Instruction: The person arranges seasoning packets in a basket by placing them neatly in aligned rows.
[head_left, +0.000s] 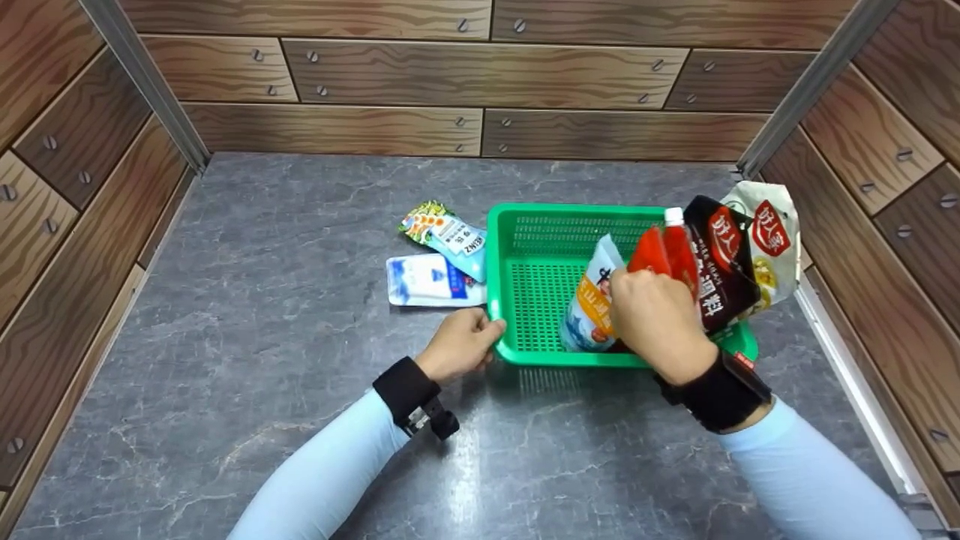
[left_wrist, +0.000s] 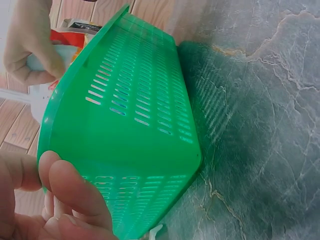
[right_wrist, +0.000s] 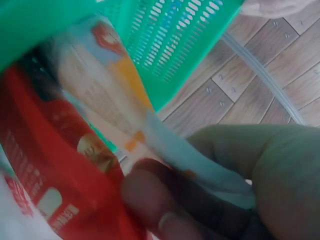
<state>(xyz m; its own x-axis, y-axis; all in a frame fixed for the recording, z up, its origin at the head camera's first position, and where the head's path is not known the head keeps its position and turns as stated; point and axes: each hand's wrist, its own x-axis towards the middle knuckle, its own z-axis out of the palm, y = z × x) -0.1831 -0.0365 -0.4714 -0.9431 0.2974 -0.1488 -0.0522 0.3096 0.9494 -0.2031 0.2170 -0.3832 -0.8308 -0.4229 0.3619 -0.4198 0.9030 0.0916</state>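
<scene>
My left hand (head_left: 463,341) pinches the rim of a green plastic basket (head_left: 493,247) at its near left corner, thumb and fingers on the edge in the left wrist view. Over the basket's right half, my right hand (head_left: 656,319) grips a light blue, white and orange pouch (head_left: 589,311), which stands tilted inside. The right wrist view shows that pouch (right_wrist: 105,85) pinched at one end between thumb and fingers. Right beside it is a red pouch (right_wrist: 65,165). A red pouch with a white cap (head_left: 675,217) rises just behind the hand.
At the basket's right end lean a dark seasoning pouch (head_left: 724,262) and a pale pouch (head_left: 769,240). Left of the basket, a blue Heinz pouch (head_left: 457,240) overlaps a white and blue packet (head_left: 427,281) on the grey tabletop (head_left: 285,337). Wood-patterned walls (head_left: 480,75) surround the table.
</scene>
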